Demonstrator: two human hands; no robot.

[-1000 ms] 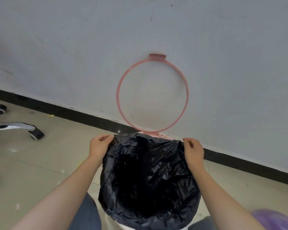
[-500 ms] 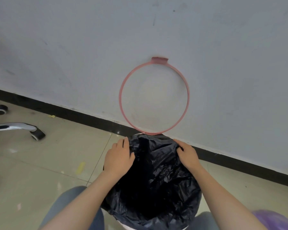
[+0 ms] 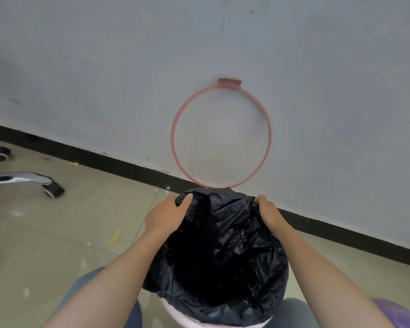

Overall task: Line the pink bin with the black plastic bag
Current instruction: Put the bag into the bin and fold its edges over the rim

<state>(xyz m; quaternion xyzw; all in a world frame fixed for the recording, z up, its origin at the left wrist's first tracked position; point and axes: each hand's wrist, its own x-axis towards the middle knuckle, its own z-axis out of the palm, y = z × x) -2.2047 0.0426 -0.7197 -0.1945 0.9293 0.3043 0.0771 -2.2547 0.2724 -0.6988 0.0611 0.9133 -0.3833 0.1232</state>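
**Q:** Down at my knees, against the wall — where does the lining stand?

**A:** Mid-step, I judge. The black bag sits open inside the pink bin, of which only a pale strip of rim shows at the near edge. The film is folded over the near and side rim; the far edge, below the pink ring raised against the wall, looks bunched and not yet seated.

**Q:** Hands?

**A:** My left hand lies palm-down on the far-left edge of the bag, fingers together and pressing the plastic; I cannot tell whether the thumb pinches film beneath. My right hand is curled over the far-right edge, fingers tucked into the crumpled film, apparently clamped on it. Both forearms reach forward, one either side of the bag's mouth, wrists bent down.

**Q:** Next move?

**A:** Likely pulling the far edge out and down over the back rim, evenly from both sides so it does not slip inward. The ring presumably drops on afterwards to hold the bag.

**Q:** Surroundings?

**A:** Chair leg with caster well apart, left on the floor.
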